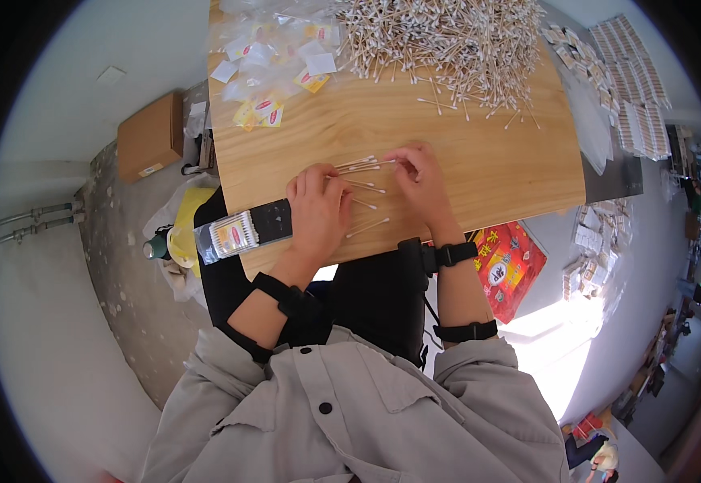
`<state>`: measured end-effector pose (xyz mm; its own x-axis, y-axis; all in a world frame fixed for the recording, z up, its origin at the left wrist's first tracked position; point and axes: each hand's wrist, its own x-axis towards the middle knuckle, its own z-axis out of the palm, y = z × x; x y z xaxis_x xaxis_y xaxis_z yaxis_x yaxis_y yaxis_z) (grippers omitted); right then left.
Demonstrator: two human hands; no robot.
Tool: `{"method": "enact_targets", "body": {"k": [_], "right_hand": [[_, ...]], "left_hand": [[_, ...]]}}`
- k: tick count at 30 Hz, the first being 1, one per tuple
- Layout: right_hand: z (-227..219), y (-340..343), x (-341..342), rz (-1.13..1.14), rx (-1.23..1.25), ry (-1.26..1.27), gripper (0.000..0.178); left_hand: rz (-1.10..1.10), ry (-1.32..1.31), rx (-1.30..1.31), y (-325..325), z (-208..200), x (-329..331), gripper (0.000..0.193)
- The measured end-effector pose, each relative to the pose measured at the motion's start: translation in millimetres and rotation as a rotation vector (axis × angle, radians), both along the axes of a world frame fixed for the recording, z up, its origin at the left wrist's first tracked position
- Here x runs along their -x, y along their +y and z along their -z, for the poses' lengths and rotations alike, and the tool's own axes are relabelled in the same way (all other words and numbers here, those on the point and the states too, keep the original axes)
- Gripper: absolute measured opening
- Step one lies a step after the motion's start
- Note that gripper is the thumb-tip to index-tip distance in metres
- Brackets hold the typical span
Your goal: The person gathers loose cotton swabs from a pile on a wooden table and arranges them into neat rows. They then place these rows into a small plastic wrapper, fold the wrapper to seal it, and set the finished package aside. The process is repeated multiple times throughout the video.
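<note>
- Cotton swabs (360,165), a small loose group, lie on the bare front part of the wooden desk (511,165), between my two hands, their white tips fanned toward the right.
- My left hand (318,201) rests palm down at the left ends of that fan, fingers bent over them; whether these grasp any of the sticks or only touch them, I cannot tell.
- My right hand (420,183) is at the other side, thumb and forefinger drawn close together at the tip of one swab; I cannot tell if they pinch it.
- One single swab (366,228) lies nearer me, slanted, apart from the fan.
- Left of my left hand, a clear filled swab packet (234,234) with a yellow label lies partly on a flat black piece (272,220) at the desk's front left corner.
- Toward the far edge rises a big heap of swabs (447,44); to its left are clear plastic bags (278,48) with label cards (312,80).
- Right of my forearm, below the desk's edge, is a red printed bag (519,270).
</note>
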<state>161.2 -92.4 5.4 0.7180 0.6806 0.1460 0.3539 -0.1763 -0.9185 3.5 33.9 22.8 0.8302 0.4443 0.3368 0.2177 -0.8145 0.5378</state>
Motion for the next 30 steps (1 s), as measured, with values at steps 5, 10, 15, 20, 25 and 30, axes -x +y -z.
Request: {"method": "enact_targets", "body": {"k": [5,10,15,20,25,30], "right_hand": [[7,-5,15,0.248,-0.123,0.014,0.017],[12,-23,30,0.361,-0.186,0.098,0.016],[11,-28,22,0.272,-0.076,0.109,0.016],[9,-32,25,0.251,-0.129,0.113,0.014],[-4,-47,31,0.185,0.006,0.168,0.014],[-52,-107,66,-0.15,0.399,0.333,0.02]], "left_hand": [[0.099,-0.023,0.126,2,-1,5,0.049],[0.426,0.115,0.048,-27,-14,39,0.085],[0.283,0.138,0.027,-29,5,31,0.094],[0.279,0.124,0.044,-30,5,27,0.089],[0.378,0.127,0.096,-28,4,43,0.065],[0.508,0.691,0.305,-34,-33,76,0.053]]}}
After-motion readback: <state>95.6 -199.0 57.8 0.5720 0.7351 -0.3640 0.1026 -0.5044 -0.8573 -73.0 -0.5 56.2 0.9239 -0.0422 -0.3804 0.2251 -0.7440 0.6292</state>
